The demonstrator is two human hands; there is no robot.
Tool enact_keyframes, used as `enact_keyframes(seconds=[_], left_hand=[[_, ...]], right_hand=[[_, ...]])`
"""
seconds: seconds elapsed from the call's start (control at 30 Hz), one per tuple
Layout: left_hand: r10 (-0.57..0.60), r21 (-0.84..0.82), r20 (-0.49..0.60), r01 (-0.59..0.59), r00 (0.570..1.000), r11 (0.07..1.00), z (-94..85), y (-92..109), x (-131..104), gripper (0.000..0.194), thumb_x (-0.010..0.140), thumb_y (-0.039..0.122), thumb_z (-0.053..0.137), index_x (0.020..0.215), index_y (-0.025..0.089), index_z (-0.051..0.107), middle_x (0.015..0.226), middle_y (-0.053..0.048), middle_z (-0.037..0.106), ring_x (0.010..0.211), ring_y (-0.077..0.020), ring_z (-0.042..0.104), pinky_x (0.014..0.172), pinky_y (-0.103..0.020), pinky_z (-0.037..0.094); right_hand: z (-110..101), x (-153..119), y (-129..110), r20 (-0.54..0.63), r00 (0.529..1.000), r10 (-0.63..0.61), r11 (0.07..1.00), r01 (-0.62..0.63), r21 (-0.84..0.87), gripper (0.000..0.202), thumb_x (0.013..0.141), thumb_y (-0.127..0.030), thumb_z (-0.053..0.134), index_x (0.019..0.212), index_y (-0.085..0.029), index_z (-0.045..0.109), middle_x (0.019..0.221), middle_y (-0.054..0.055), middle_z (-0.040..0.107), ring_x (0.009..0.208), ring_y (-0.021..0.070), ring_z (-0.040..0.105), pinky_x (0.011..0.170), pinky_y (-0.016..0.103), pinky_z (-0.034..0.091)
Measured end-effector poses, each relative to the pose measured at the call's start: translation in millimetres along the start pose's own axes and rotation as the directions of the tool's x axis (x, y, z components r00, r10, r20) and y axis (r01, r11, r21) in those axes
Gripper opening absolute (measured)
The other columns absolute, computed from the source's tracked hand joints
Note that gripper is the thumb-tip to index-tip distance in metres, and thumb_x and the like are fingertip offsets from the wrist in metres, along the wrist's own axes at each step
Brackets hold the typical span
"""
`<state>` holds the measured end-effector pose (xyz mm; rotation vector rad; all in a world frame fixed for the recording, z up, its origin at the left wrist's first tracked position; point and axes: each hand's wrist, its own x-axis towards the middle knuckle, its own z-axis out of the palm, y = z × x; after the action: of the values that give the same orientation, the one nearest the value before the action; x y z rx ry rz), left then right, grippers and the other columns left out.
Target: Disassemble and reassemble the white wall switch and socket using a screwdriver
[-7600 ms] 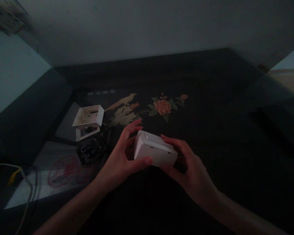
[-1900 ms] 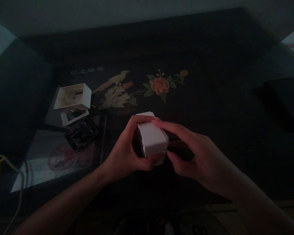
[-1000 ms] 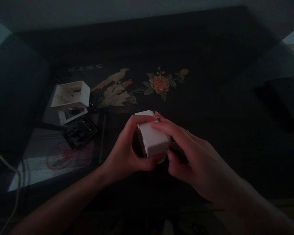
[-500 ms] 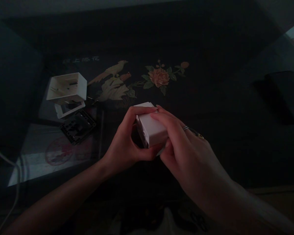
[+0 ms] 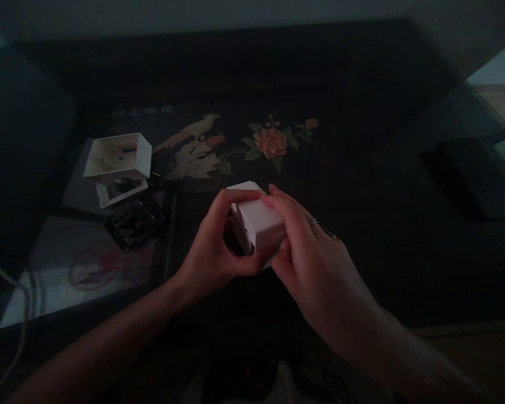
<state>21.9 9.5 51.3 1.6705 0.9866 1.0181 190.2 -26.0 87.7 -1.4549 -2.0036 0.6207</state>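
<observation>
A white box (image 5: 261,220) is held between both hands over the dark table. My left hand (image 5: 219,241) grips its left side, thumb along the near edge and fingers over the top. My right hand (image 5: 309,241), with a ring on one finger, is closed round the box's right side. The box is tilted, and its left face looks darker with small openings. To the left, an open white box (image 5: 143,157) lies on its side beside a white frame (image 5: 124,197) and a black slotted plate (image 5: 134,221).
The dark glossy table (image 5: 362,269) bears a bird and flower picture (image 5: 270,142). A dark flat object (image 5: 475,174) lies at the right. A pale cable (image 5: 25,314) runs along the left edge. Light sheets show under the surface at the left.
The view has shifted slightly, so the table's objects appear a little lower. Both hands keep their hold on the white box, with hardly any movement.
</observation>
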Motion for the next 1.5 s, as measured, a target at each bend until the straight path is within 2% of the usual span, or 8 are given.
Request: enact_keyframes(seconds=[0.23,0.6,0.8,0.9,1.03,1.2,1.33,1.5], left_hand=[[-0.037,-0.051,0.001,0.037,0.999,0.998,0.8,2,4,0.058,0.069,0.018,0.081,0.118,0.025,0.050,0.110,-0.001,0.060,0.093,-0.0160,0.060,0.075,-0.023,0.052],[-0.047,-0.184,0.030,0.052,0.998,0.982,-4.0,-5,7,0.062,0.068,0.022,0.081,0.120,0.027,0.047,0.116,-0.002,0.058,0.096,-0.0171,0.064,0.076,-0.023,0.056],[-0.085,-0.243,-0.019,0.078,0.996,0.967,-8.5,-2,8,0.063,0.070,0.032,0.084,0.121,0.028,0.048,0.102,0.000,0.060,0.083,-0.0151,0.063,0.068,-0.022,0.055],[-0.088,-0.251,-0.093,0.062,0.992,0.966,-12.3,3,7,0.067,0.069,0.041,0.086,0.125,0.029,0.049,0.108,-0.002,0.060,0.087,-0.0183,0.065,0.071,-0.026,0.056],[-0.172,-0.387,-0.169,0.095,0.970,0.917,-9.0,12,1,0.077,0.071,0.055,0.082,0.134,0.033,0.045,0.121,-0.005,0.059,0.104,-0.0268,0.065,0.087,-0.039,0.058],[-0.251,-0.499,-0.163,0.139,0.954,0.855,3.7,15,-11,0.080,0.071,0.054,0.084,0.138,0.040,0.041,0.135,-0.002,0.055,0.125,-0.0312,0.057,0.105,-0.046,0.051],[-0.215,-0.547,-0.066,0.145,0.974,0.825,6.0,12,-11,0.100,0.069,0.053,0.085,0.149,0.039,0.026,0.141,-0.006,0.054,0.131,-0.0348,0.053,0.110,-0.052,0.046],[-0.137,-0.509,0.021,0.129,0.990,0.851,0.5,15,-3,0.074,0.071,0.050,0.085,0.133,0.033,0.049,0.150,-0.006,0.049,0.140,-0.0335,0.044,0.114,-0.048,0.041]], right_hand=[[-9,6,8,0.080,0.997,0.005,0.992,-0.015,0.127,0.049,0.091,-0.013,0.043,0.141,-0.012,0.045,0.126,0.014,0.070,0.099,0.0267,0.074,0.080,0.043,0.063],[-6,8,29,0.319,0.948,-0.007,0.871,-0.151,0.468,0.078,0.086,-0.012,0.061,0.155,-0.017,0.026,0.143,0.012,0.058,0.120,0.0262,0.065,0.098,0.045,0.057],[6,9,29,0.321,0.947,0.011,0.818,-0.194,0.542,0.086,0.082,-0.022,0.075,0.154,-0.023,0.028,0.156,0.012,0.045,0.135,0.0291,0.053,0.108,0.049,0.049],[13,7,26,0.308,0.949,0.061,0.712,-0.258,0.653,0.095,0.079,-0.028,0.080,0.156,-0.026,0.024,0.156,0.012,0.044,0.136,0.0284,0.052,0.109,0.048,0.049],[25,2,17,0.329,0.942,0.060,0.434,-0.322,0.841,0.103,0.073,-0.023,0.084,0.154,-0.034,0.023,0.160,0.007,0.038,0.138,0.0243,0.050,0.109,0.041,0.049],[30,-2,5,0.232,0.968,0.100,0.258,-0.251,0.933,0.079,0.079,-0.024,0.080,0.143,-0.041,0.038,0.157,0.000,0.043,0.139,0.0195,0.048,0.110,0.035,0.047],[20,-2,5,0.045,0.986,0.162,0.332,-0.098,0.938,0.066,0.082,-0.032,0.078,0.136,-0.043,0.042,0.139,0.000,0.058,0.126,0.0207,0.059,0.100,0.036,0.055],[4,2,13,-0.148,0.961,0.235,0.475,0.019,0.880,0.071,0.081,-0.050,0.075,0.139,-0.044,0.035,0.134,0.002,0.056,0.118,0.0250,0.061,0.098,0.044,0.056]])
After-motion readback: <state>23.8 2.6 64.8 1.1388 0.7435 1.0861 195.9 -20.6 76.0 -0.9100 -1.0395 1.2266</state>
